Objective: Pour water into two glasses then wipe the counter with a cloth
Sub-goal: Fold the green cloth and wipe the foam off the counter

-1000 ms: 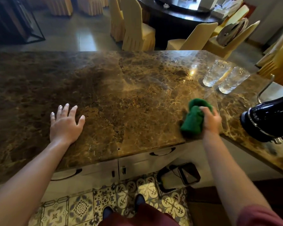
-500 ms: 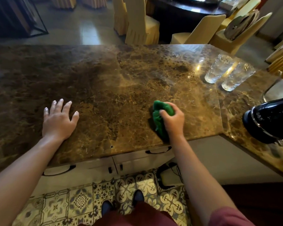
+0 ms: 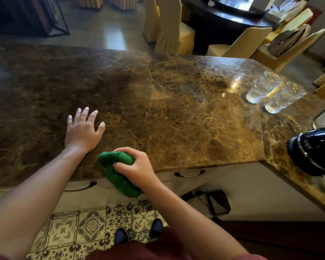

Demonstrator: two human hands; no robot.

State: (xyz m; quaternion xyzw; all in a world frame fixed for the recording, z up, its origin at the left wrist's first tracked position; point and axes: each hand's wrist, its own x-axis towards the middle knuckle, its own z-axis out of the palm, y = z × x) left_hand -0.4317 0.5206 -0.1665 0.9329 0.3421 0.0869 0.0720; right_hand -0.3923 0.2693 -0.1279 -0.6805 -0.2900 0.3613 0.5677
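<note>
Hands: left hand [image 3: 82,131] is laid flat, fingers spread, on the brown marble counter [image 3: 176,113]; bunched green cloth [image 3: 118,173] is gripped by right hand [image 3: 137,167].
Risk: cloth overhangs the front edge, so it could be dragged off.

Bare counter [image 3: 176,113] stretches ahead; two glasses [image 3: 274,92] and a black kettle [image 3: 313,149] crowd its right end.

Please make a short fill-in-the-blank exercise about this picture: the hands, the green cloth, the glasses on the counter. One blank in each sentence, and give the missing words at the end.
1. The right hand grips a cloth whose colour is ____.
2. The left hand lies flat, fingers spread, on the marble ____.
3. The number of glasses standing at the far right of the counter is ____.
4. The part of the cloth nearest the person hangs over the counter's ____ edge.

Missing words: green; counter; two; near
</note>
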